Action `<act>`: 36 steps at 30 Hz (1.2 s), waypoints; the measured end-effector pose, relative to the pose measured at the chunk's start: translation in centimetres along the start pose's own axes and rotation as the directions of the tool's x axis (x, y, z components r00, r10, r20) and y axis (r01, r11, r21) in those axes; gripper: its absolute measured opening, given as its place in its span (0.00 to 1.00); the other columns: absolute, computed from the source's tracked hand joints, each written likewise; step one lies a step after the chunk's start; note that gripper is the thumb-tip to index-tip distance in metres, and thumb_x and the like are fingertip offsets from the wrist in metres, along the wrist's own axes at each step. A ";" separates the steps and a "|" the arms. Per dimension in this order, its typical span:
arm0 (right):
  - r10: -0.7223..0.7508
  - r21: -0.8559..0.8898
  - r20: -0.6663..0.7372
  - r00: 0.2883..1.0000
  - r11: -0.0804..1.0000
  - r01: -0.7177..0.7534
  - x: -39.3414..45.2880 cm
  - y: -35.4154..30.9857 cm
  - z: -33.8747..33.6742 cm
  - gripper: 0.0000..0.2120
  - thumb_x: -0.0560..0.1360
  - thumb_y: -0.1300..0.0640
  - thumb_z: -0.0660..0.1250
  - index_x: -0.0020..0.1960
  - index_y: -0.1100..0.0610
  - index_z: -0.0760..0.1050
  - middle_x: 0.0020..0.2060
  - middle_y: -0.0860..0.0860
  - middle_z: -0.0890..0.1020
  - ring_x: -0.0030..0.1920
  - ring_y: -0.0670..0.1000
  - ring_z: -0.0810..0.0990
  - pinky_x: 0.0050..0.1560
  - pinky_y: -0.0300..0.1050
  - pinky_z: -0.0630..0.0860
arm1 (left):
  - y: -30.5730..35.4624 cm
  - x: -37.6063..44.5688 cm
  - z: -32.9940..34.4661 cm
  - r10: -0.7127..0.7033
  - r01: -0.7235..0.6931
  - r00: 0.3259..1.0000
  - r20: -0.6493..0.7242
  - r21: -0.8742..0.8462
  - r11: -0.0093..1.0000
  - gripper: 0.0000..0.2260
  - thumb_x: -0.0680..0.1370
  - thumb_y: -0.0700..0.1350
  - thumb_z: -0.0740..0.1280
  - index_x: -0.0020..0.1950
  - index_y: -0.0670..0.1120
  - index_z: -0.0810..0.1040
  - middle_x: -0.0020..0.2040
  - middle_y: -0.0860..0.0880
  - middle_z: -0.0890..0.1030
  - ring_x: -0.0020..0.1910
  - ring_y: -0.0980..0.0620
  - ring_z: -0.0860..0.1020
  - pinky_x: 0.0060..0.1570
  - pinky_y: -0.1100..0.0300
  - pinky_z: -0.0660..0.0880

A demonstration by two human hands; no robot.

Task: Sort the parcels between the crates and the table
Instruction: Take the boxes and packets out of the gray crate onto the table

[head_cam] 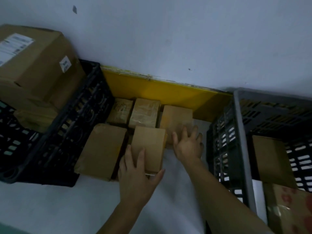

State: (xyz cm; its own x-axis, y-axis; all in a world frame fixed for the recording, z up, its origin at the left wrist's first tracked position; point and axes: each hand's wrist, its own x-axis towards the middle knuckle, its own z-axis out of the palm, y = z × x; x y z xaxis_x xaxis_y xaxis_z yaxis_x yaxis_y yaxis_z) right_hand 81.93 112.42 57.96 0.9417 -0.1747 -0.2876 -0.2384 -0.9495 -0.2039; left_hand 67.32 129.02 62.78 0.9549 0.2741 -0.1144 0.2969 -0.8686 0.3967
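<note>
Cardboard parcel [148,147] gripped by left hand [136,176]; right hand [187,146] spread flat.

The parcel [148,147] under my left hand [136,176] is plain brown cardboard, dull and smooth. The two far parcels [145,112] are wrapped in shiny clear tape. The black crate [70,132] and the grey crate [239,132] are hard plastic with holes. The surface [50,208] looks white and smooth. The yellow board [160,92] shines a little.
</note>
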 end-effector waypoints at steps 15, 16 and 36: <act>0.013 0.019 -0.081 0.997 1.000 -0.012 -8.2 3.3 -3.7 0.37 0.85 0.29 0.42 0.88 0.46 0.49 0.88 0.57 0.44 0.87 0.63 0.42 0.84 0.65 0.48 | 1.7 -4.3 6.3 0.126 -0.163 0.972 0.198 0.183 0.970 0.47 0.76 0.81 0.55 0.86 0.52 0.62 0.86 0.37 0.54 0.78 0.36 0.63 0.71 0.43 0.70; 0.019 -0.006 -0.067 0.998 1.000 -0.020 -8.8 3.4 -3.8 0.37 0.85 0.29 0.42 0.88 0.46 0.49 0.88 0.57 0.44 0.87 0.63 0.42 0.84 0.65 0.47 | 2.1 -4.1 6.7 0.141 -0.180 0.970 0.200 0.194 0.964 0.46 0.76 0.80 0.55 0.85 0.51 0.62 0.86 0.36 0.54 0.78 0.35 0.64 0.71 0.43 0.70; -0.217 -0.292 -0.218 0.952 0.945 0.148 -13.9 3.2 -8.4 0.38 0.86 0.31 0.42 0.89 0.50 0.49 0.88 0.59 0.45 0.87 0.64 0.39 0.85 0.66 0.44 | 2.8 0.3 2.1 0.270 -0.281 0.960 0.079 0.294 0.914 0.43 0.81 0.75 0.47 0.88 0.51 0.50 0.88 0.40 0.47 0.86 0.34 0.47 0.80 0.28 0.50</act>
State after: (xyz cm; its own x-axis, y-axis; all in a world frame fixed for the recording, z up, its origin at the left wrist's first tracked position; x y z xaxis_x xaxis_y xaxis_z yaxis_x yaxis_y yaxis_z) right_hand 70.02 109.59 69.16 0.9995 -0.0169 -0.0253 -0.0160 -0.9991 0.0383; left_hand 68.46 125.77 61.91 0.9972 -0.0040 -0.0750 0.0056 -0.9919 0.1271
